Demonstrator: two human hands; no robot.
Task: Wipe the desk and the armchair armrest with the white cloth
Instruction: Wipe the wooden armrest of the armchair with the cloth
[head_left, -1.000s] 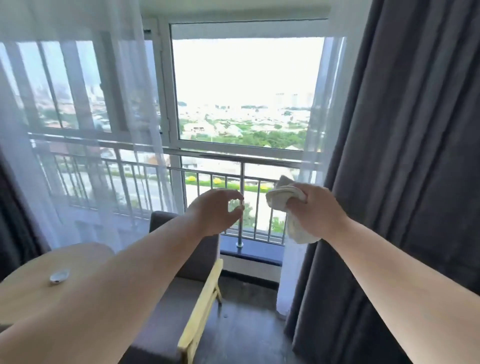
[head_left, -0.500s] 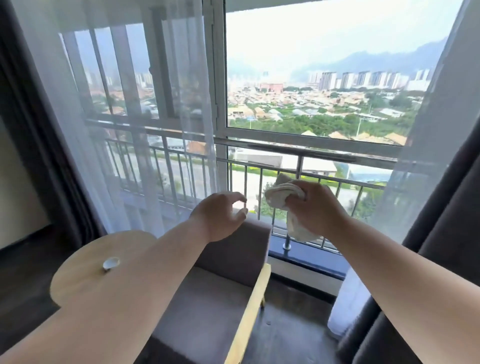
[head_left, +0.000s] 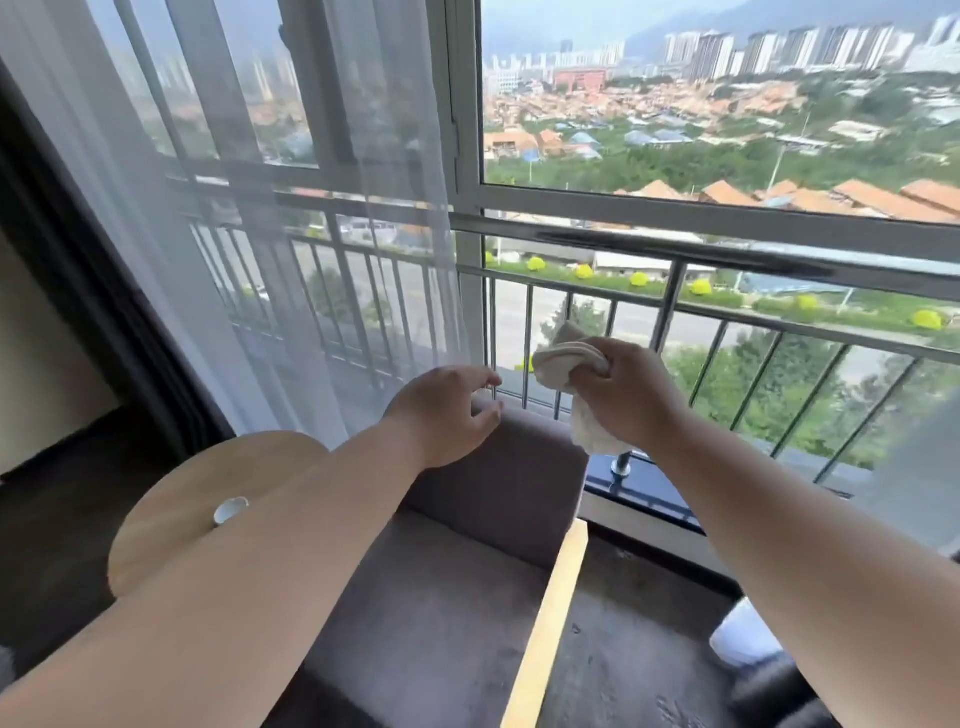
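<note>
The crumpled white cloth (head_left: 565, 362) hangs above the armchair back (head_left: 519, 467), yellow wooden armrest (head_left: 551, 623) below, round wooden desk (head_left: 208, 493) alongside.

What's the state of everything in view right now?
White cloth: bunched, held mid-air in right hand.
Left hand: loosely curled, holding nothing.
Round light wooden desk: bears small white dish, not being wiped.
Yellow wooden armrest of grey armchair: untouched.
Sheer white curtain: drawn partway.
</note>
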